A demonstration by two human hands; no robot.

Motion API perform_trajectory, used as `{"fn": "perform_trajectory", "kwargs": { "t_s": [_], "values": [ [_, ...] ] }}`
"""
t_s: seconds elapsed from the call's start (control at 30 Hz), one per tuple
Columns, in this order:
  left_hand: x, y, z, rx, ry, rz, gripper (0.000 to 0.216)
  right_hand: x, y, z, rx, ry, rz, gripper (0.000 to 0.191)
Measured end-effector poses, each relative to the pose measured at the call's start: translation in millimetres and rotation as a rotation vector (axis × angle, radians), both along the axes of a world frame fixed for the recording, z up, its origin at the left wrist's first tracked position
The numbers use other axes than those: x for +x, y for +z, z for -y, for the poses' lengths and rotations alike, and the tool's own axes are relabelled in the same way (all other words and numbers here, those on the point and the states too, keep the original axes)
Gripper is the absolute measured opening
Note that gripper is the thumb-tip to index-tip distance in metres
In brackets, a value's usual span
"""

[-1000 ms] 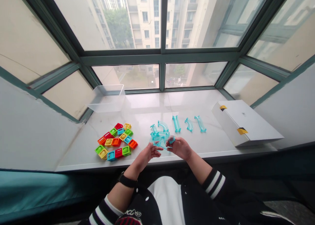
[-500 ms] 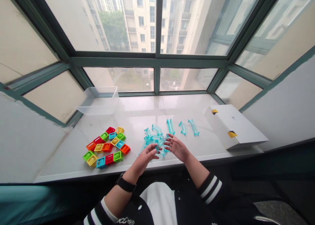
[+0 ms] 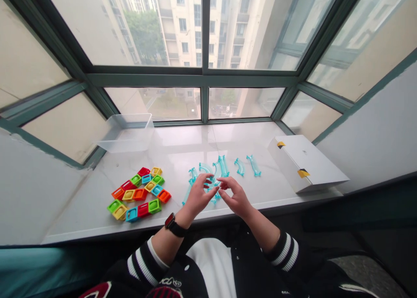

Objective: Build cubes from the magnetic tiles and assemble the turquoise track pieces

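My left hand [image 3: 199, 192] hovers over a cluster of translucent turquoise track pieces [image 3: 186, 193], fingers curved and thumb apart, with nothing visible in it. Opposite it, my right hand [image 3: 236, 198] has its thumb and index finger spread, also with nothing visible between them. The fingertips of both hands nearly meet and hide part of the cluster. Just beyond them lie straight pieces [image 3: 223, 166], close together, with a curved end beside them. Farther right rest a short curved piece [image 3: 239, 167] and a longer piece [image 3: 253, 165], apart from each other.
Several coloured square blocks [image 3: 140, 194] lie in rows on the left of the white sill [image 3: 182, 144]. Behind them a clear plastic bin [image 3: 127, 146] stands by the window. A white box [image 3: 308, 163] with yellow-black tabs occupies the right.
The turquoise piece held in my left hand has left it; another piece now shows beside the upright straight one. Both hands have drawn closer together, and the view has shifted slightly.
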State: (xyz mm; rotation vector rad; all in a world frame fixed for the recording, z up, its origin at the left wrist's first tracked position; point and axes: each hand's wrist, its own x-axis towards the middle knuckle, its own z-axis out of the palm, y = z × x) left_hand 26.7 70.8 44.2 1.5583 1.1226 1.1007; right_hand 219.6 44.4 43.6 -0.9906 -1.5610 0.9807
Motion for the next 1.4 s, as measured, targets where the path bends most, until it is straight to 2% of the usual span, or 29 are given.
{"fn": "perform_trajectory", "kwargs": {
  "t_s": [0.2, 0.4, 0.5, 0.77, 0.9, 1.1, 1.4],
  "values": [
    [14.4, -5.6, -1.0, 0.112, 0.012, -0.127, 0.039, 1.9, -11.0, 0.6, 0.006, -0.09, 0.02, 0.026],
    [22.0, -7.9, 0.8, 0.077, -0.104, -0.126, 0.045, 18.6, -21.8, -5.4, 0.06, -0.227, 0.126, 0.015],
    [27.2, -9.8, 2.3, 0.061, -0.142, -0.11, 0.051, 26.9, -24.5, -7.5, 0.039, -0.251, 0.1, 0.012],
    [51.0, -30.3, -2.2, -0.002, -0.223, -0.035, 0.059, 51.6, -38.3, -9.8, -0.036, -0.305, 0.089, 0.013],
    [69.4, -37.5, -12.3, -0.04, -0.261, -0.011, 0.06, 67.9, -45.3, -14.3, -0.035, -0.358, 0.029, 0.013],
    [99.5, -48.1, -35.1, -0.139, -0.307, -0.036, 0.062, 94.3, -58.9, -25.7, -0.034, -0.432, 0.146, 0.015],
    [143.9, -75.4, -69.8, -0.3, -0.285, -0.031, 0.078, 126.1, -93.7, -74.9, -0.087, -0.511, 0.232, 0.012]
  ]
}}
